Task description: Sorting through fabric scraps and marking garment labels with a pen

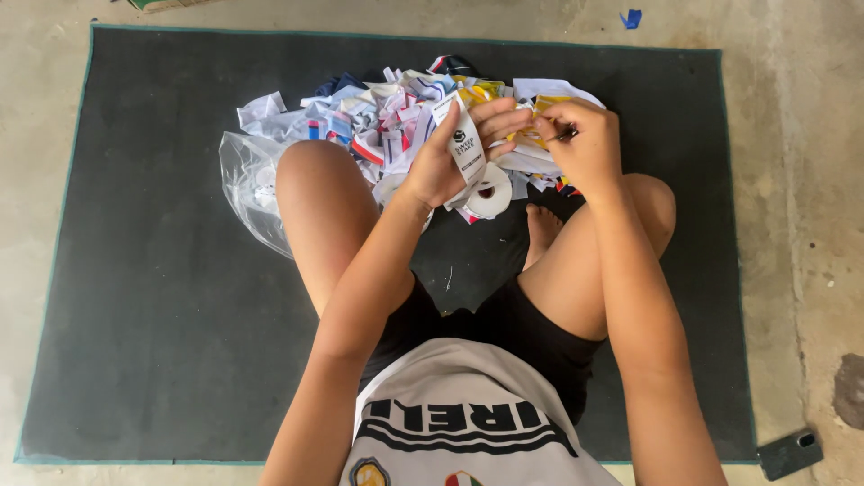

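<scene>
A dark mat (162,315) with a teal edge lies on the bare concrete floor (810,225). Just off its near right corner lies a dark phone (790,453); beyond its far right corner sits a small blue scrap (632,18). A clear plastic bag (247,184) lies crumpled on the mat, left of its middle.

The person wears black shorts (504,328) and a white shirt (468,423) with black lettering, barefoot.

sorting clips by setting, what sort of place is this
Probably a home or small workshop floor: a bare grey concrete floor, a dark rubber mat spread on it, and a pile of printed fabric labels.
</scene>
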